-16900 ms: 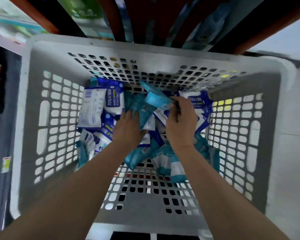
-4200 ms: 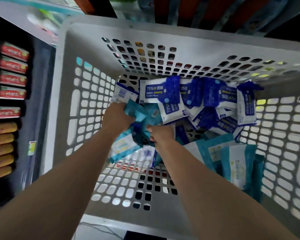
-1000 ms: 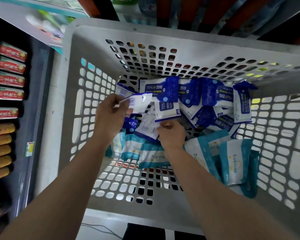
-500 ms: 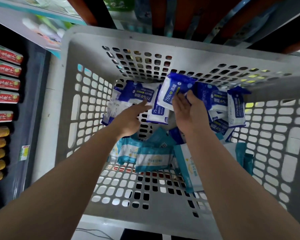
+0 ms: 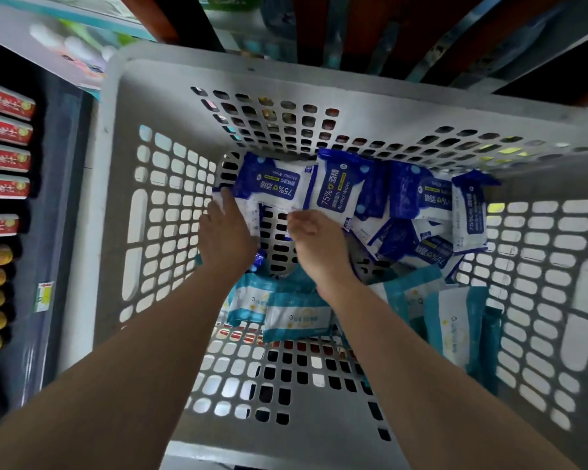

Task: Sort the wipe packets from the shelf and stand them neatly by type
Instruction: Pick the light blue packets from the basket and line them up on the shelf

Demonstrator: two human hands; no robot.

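The left hand [image 5: 226,232] is spread, its straight fingers pressing the left edge of a blue packet [image 5: 272,186] that stands against the far wall of the grey basket [image 5: 116,205]. The right hand [image 5: 316,244] hangs just beside it, fingers loosely curled, holding nothing I can see, under a second blue packet [image 5: 340,189]. More blue packets [image 5: 421,198] line that wall; teal packets [image 5: 297,317] lie nearer. Red boxes [image 5: 4,157] sit on a shelf to the left.
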